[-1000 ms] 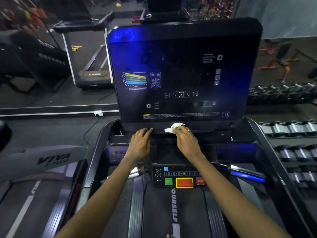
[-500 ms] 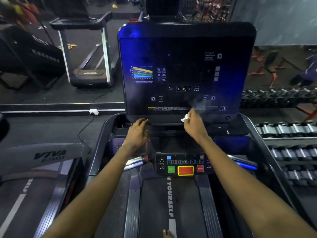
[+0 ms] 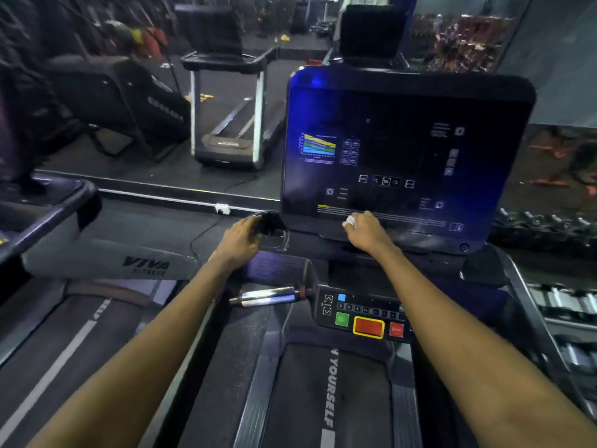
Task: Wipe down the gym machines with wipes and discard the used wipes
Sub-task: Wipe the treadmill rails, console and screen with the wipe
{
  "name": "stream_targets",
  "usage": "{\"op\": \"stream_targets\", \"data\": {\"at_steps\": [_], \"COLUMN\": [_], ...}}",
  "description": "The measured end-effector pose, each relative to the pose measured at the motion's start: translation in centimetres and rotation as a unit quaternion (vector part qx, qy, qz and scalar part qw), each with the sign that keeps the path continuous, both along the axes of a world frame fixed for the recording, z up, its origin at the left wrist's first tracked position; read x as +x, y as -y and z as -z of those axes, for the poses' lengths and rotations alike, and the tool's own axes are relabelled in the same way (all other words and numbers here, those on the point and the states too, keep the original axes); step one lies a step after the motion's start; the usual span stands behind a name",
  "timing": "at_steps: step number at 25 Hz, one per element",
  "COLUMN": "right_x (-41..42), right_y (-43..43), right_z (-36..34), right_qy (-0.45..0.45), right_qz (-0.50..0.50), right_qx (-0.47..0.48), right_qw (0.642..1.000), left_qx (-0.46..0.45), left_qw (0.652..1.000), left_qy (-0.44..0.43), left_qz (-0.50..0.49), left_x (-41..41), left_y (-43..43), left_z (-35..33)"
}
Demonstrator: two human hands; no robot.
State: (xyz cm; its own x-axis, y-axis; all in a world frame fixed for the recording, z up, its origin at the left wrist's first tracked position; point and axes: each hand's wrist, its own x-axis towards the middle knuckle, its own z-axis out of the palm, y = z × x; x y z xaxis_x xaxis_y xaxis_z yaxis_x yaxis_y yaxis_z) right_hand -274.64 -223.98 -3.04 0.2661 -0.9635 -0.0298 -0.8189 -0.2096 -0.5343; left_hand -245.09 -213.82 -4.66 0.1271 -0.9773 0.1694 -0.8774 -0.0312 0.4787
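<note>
A white wipe (image 3: 350,221), pinched in the right hand (image 3: 368,233), meets the console screen (image 3: 403,137).
The right fingers are bunched together on the crumpled wipe, pressing it to the screen's bottom strip. The left hand (image 3: 240,240) curls its fingers over the rim of the cup holder (image 3: 274,236). The screen shows "OK" between 2 arrows, the belt (image 3: 332,392) reads "YOURSELF", the neighbouring treadmill (image 3: 147,264) reads "VIVA", and a small red button (image 3: 396,329) reads "STOP".

The screen (image 3: 407,156) stood behind the button panel (image 3: 365,318), with the belt (image 3: 329,399) before it. The left hand (image 3: 240,239) held the cup holder (image 3: 273,229) left of the screen. The right hand (image 3: 366,231) held the wipe (image 3: 350,221) against the screen's lower edge. Dumbbells (image 3: 565,305) lay to the right.
</note>
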Motion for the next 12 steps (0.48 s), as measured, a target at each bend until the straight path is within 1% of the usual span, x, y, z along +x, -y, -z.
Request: {"op": "stream_targets", "data": {"at_steps": [2,7,10,12], "right_x": [2.0,8.6,12.7,15.8], "right_y": [0.6,-0.8,-2.4,-4.1], "right_z": [-0.8,-3.3,-4.3,-4.9], "right_qy": [0.001,-0.007,-0.016,-0.003], "right_qz": [-0.049,-0.179,-0.220,-0.247], "right_qx": [-0.011,-0.021,-0.051,-0.046], "right_qw": [0.999,0.984,0.974,0.968], "left_qx": [0.002,0.008,0.013,0.004], "left_qw": [1.000,0.990,0.982,0.970], "left_qy": [0.009,0.019,0.004,0.008], "left_qz": [-0.027,-0.139,-0.191,-0.244], "left_x": [1.6,4.4,4.3,4.6], "left_y": [-1.9,-8.9,-13.8,-17.8], "left_z": [-1.1,-3.2,-4.1,-4.7]}}
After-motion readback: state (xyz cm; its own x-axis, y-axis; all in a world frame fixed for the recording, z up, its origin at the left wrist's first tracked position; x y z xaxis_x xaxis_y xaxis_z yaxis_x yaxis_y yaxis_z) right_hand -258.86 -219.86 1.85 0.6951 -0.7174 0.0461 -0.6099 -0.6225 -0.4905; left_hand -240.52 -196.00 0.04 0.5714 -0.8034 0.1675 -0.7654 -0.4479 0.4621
